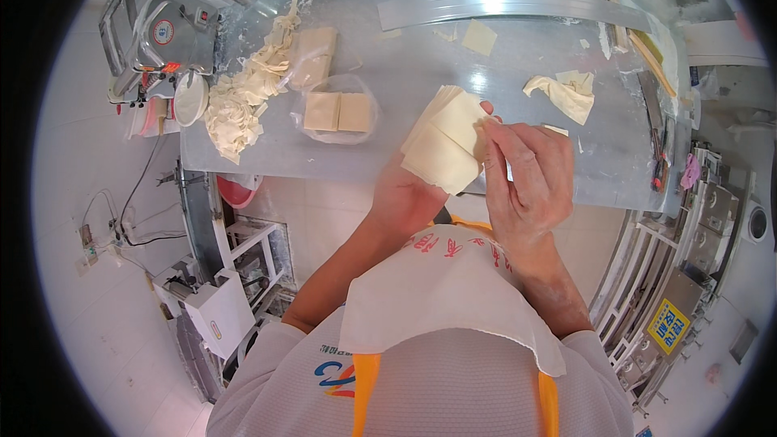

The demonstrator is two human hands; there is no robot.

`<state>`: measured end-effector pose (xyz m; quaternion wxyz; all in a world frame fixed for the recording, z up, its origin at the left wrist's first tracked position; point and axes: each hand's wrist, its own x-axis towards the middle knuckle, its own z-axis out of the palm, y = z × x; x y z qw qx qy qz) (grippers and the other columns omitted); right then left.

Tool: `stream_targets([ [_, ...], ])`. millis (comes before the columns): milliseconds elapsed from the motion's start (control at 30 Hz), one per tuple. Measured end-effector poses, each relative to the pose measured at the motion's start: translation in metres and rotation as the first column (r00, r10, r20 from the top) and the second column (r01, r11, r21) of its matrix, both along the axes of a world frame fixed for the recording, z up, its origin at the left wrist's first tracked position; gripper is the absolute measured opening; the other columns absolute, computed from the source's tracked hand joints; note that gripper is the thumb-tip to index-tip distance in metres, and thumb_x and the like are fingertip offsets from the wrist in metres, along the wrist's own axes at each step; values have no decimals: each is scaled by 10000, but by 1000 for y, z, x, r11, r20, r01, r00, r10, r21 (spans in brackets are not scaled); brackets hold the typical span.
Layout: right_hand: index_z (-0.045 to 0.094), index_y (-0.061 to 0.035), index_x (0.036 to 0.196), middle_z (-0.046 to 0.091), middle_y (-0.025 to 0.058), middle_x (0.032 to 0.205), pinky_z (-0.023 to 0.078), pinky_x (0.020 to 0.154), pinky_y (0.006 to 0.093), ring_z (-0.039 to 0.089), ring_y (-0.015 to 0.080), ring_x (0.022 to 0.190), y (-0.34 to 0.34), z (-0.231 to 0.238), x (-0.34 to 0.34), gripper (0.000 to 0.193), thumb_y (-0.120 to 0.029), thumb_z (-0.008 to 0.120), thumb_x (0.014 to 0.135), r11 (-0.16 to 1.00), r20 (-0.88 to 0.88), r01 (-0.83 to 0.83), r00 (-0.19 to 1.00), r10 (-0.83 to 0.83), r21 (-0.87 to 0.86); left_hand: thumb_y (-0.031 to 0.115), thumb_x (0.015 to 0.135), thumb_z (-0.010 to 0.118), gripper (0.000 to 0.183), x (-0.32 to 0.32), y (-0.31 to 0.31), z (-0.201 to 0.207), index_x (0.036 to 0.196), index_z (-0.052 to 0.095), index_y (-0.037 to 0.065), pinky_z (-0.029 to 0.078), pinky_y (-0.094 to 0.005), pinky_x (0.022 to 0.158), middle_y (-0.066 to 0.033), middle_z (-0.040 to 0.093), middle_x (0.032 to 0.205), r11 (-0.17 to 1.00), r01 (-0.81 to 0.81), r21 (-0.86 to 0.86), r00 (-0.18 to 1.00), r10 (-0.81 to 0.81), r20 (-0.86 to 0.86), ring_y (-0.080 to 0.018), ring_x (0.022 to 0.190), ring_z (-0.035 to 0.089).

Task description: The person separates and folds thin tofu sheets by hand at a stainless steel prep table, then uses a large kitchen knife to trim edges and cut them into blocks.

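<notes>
A stack of square, pale yellow dough wrappers [445, 146] is fanned out over the near edge of the metal table. My left hand [402, 194] supports it from below and the left, its fingers mostly hidden beneath the wrappers. At the right edge of the stack, my right hand [532, 174] pinches the wrappers between thumb and fingers. To the left on the table, two side-by-side piles of cut wrappers [338, 112] sit in a clear plastic bag. Behind them lies another wrapped block of wrappers [314, 55]. A single square wrapper [479, 37] rests farther back.
Dough scraps [235, 113] are heaped at the left, near a metal machine [174, 32] and a white round tub [191, 99]. A crumpled dough piece [565, 95] lies to the right. A long metal strip [518, 5] crosses the back; knives [654, 125] line the right edge.
</notes>
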<state>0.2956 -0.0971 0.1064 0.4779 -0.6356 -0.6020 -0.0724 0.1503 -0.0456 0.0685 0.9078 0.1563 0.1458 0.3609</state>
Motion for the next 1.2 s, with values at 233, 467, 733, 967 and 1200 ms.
stream_targets([
  [233,776,-5,1104,718,101,981,508,768,381,645,284,849,2,-6,-1,306,69,831,813,999,14,-46,999,46,-9,196,1094,498,596,-1,2,-4,1650,373,24,392,-435,1258,-147,459,1658,997,-3,84,1000,4,-2,-285,1510,475],
  [467,768,-15,1144,701,91,972,461,762,387,616,281,838,-4,-1,-14,330,38,830,825,998,-5,-7,1000,7,-64,190,945,558,782,-2,2,-10,1676,328,31,308,-501,1320,-181,412,1698,981,18,194,990,10,-139,-367,1572,400],
  [733,774,-37,1150,706,93,1075,480,803,398,603,285,875,-8,1,-10,380,55,824,785,996,60,-4,998,9,-86,204,968,560,770,-1,0,-10,1680,323,34,303,-499,1322,-178,388,1718,976,2,219,996,17,-84,-360,1584,386],
  [967,789,-36,1113,693,118,1070,512,807,378,616,286,918,-16,7,-15,336,62,837,796,967,-1,-224,974,226,-122,199,1048,597,704,-4,1,-16,1666,332,-7,376,-460,1266,-180,425,1688,1000,9,9,999,-10,50,-329,1524,468],
  [1200,768,-20,1093,670,102,1003,490,787,356,599,256,906,-8,22,-5,255,20,844,853,986,-90,-78,994,65,-151,200,1087,529,656,-4,-3,-13,1674,315,1,368,-474,1285,-192,415,1692,977,-29,209,998,39,-40,-335,1552,434],
])
